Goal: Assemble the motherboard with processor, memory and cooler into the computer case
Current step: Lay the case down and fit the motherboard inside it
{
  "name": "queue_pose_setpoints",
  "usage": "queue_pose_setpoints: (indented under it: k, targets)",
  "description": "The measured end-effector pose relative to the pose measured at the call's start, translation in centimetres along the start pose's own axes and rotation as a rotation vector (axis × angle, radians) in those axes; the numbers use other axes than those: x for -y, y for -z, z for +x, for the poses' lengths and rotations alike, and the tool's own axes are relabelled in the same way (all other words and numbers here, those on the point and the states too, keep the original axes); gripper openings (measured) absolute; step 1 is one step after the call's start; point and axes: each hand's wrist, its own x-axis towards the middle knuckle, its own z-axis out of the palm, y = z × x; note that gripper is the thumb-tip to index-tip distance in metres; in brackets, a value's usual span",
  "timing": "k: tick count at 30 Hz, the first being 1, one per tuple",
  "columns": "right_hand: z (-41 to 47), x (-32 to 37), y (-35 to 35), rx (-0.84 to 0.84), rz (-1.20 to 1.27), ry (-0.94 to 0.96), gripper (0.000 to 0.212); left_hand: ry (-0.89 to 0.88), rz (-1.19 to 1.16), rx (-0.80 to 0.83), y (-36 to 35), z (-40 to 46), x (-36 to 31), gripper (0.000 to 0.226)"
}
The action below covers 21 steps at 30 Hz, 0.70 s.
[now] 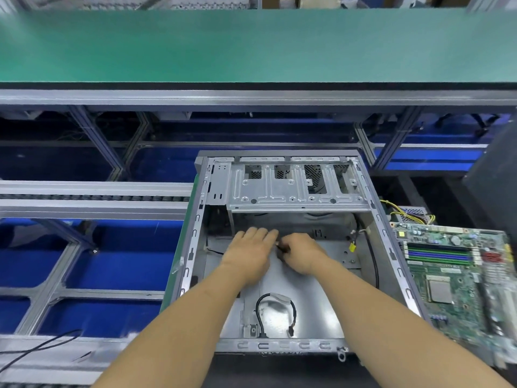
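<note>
While a person leans over an assembly-line workstation, the view looks down past two bare forearms into an open computer case (279, 180). At far left, blue flooring (117, 261) shows through a frame of grey aluminium rails (56, 287), and a thin black cable (42, 344) trails across the lower left corner. A roller conveyor track (92, 198) runs from the left edge up to the case. Across the whole top of the view stretches a long green work surface (251, 46) edged in grey metal, with angled support struts below it. The case lies on its side in the centre, its metal drive cage (296, 186) at the far end and its grey floor bare of any board. Inside it, the left hand (249, 253) lies palm down with fingers straight and close together, reaching toward the middle. Just beside it, the right hand (300, 254) has its fingers curled, pinching a small dark connector (281, 249); what it belongs to cannot be made out. Nearer the front edge of the case, a looped black cable (275, 313) rests on the floor panel. To the right of the case, outside it, the green motherboard (458, 281) lies flat with its processor (439, 291) seated and coloured memory slots (437, 254) visible. Yellow wires (402, 214) sit behind the board.
</note>
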Motion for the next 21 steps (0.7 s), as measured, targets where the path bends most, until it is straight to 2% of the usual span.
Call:
queue_pose_setpoints:
  k: [2, 3, 6, 8, 11, 13, 15, 16, 20, 21]
  targets:
    - [-0.6, 0.2, 0.2, 0.009, 0.079, 0.078, 0.028, 0.028, -0.148, 0.019, -0.1, 0.5, -0.2, 0.053]
    - [-0.9, 0.4, 0.2, 0.010, 0.137, 0.081, 0.029, 0.000, -0.133, 0.001, 0.1, 0.6, -0.2, 0.046]
    - [-1.4, 1.3, 0.1, 0.011, 0.483, 0.020, 0.013, -0.046, 0.064, -0.034, 1.4, 0.7, 0.6, 0.038]
    - [-1.6, 2.6, 0.0, 0.061, 0.710, -0.003, 0.006, -0.023, 0.152, 0.035, 2.6, 0.6, 1.4, 0.041]
    - [-2.0, 4.6, -0.8, 0.252, 0.879, -0.017, 0.014, -0.035, 0.224, 0.172, 4.2, 0.4, 2.2, 0.027]
    - [-2.4, 5.0, -1.6, 0.429, 0.820, -0.004, 0.013, -0.017, 0.148, 0.315, 4.6, 0.1, 2.4, 0.013]
    - [-2.8, 4.8, -2.0, 0.578, 0.719, 0.018, 0.007, -0.013, 0.086, 0.469, 4.6, -0.2, 2.4, 0.015]
    - [-2.8, 4.6, -1.9, 0.601, 0.669, 0.025, 0.010, -0.008, 0.088, 0.525, 4.3, -0.4, 2.4, 0.015]
    - [-2.5, 3.5, 0.5, 0.366, 0.253, 0.086, 0.022, 0.073, 0.172, 0.699, 3.2, -1.5, 2.9, 0.022]
    - [-2.7, 3.1, 1.2, 0.360, 0.162, 0.091, 0.026, 0.098, 0.187, 0.755, 3.0, -1.7, 3.0, 0.020]
